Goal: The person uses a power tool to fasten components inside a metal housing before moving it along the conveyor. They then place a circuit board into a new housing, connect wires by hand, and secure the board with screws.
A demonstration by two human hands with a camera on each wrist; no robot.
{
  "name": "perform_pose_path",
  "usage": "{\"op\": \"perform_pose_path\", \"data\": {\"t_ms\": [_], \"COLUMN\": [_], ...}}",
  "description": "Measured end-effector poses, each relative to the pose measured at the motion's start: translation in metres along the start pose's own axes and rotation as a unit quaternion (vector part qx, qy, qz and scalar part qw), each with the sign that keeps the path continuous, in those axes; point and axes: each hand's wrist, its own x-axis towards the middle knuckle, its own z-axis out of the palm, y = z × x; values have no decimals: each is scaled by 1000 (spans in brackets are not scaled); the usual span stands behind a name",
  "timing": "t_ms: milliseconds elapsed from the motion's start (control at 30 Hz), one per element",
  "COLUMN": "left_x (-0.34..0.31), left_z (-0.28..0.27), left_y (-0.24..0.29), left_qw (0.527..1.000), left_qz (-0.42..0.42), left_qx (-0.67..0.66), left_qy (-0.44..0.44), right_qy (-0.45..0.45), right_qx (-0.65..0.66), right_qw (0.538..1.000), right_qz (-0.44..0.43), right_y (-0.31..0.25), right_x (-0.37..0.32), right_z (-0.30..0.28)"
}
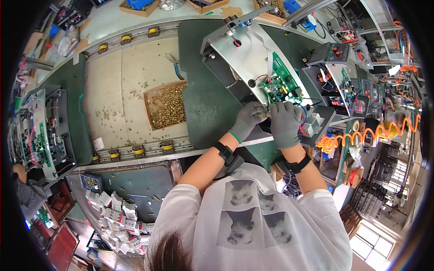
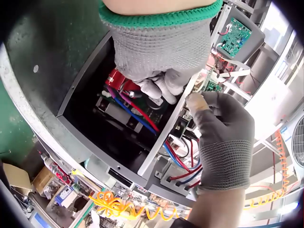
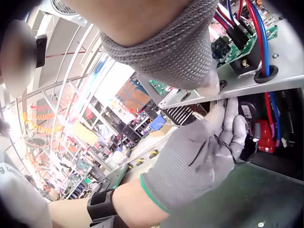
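A metal chassis with an upright silver plate (image 1: 242,52) and a green circuit board (image 1: 282,74) stands on the bench. My gloved left hand (image 1: 248,121) reaches under the plate; in the right wrist view that hand (image 3: 194,154) has curled fingers, with a thin black wire (image 3: 225,145) across them. The gloved right hand (image 1: 285,124) is on the board side, its curled fingertips at the plate's edge in the left wrist view, where the hand (image 2: 225,137) hides whatever they hold. Red and blue wires (image 2: 145,118) run inside the chassis near my left fingers.
A box of brass screws (image 1: 167,106) and blue-handled pliers (image 1: 176,67) lie left of the chassis, with loose screws around. Other open units stand at the far left (image 1: 43,131) and at the right (image 1: 334,81). An orange coiled hose (image 1: 370,135) hangs at the right.
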Motion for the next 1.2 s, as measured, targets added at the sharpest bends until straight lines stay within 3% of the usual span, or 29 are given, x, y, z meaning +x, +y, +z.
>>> {"op": "perform_pose_path", "data": {"t_ms": [67,100,133,233,267,333,467,533,567,633,667,733,767,800,833,867,900,1133,1200], "left_x": [-4,-12,-18,-33,-34,-37,-36,-34,-34,-34,-33,-35,-34,-33,-32,-32,-32,-32,-31], "left_z": [0,2,0,-21,-26,-37,-23,-7,0,15,21,34,38,42,45,50,54,40,37], "left_y": [11,29,42,53,53,48,41,43,45,52,61,81,89,96,102,109,114,104,102], "left_qw": [998,971,910,872,871,874,890,933,933,903,903,923,923,970,994,994,987,970,975], "left_qz": [16,39,61,13,13,-56,-27,-50,-49,102,104,204,205,106,6,7,17,44,43], "left_qx": [57,234,403,476,476,477,451,354,354,403,403,322,322,216,105,106,158,241,220], "left_qy": [2,38,74,114,119,77,60,39,40,107,104,48,45,34,22,20,16,-4,0], "right_qy": [44,85,86,144,194,230,223,271,271,208,212,102,96,97,77,56,45,-50,-121], "right_qx": [29,57,58,67,106,191,336,510,510,673,672,710,684,684,583,466,437,497,569], "right_qw": [998,993,993,971,963,933,878,780,780,670,670,659,696,697,801,883,898,857,803], "right_qz": [26,52,49,180,157,200,256,241,240,234,234,225,194,194,111,25,22,128,131], "right_y": [2,5,8,21,26,29,31,25,23,22,25,30,26,26,27,27,27,25,31], "right_x": [-3,-5,-7,-11,-6,-10,-9,-2,5,18,20,20,21,21,21,21,22,28,28], "right_z": [-2,-3,-6,-20,-31,-32,-25,-20,-21,-27,-27,-26,-27,-29,-33,-35,-34,-58,-62]}}
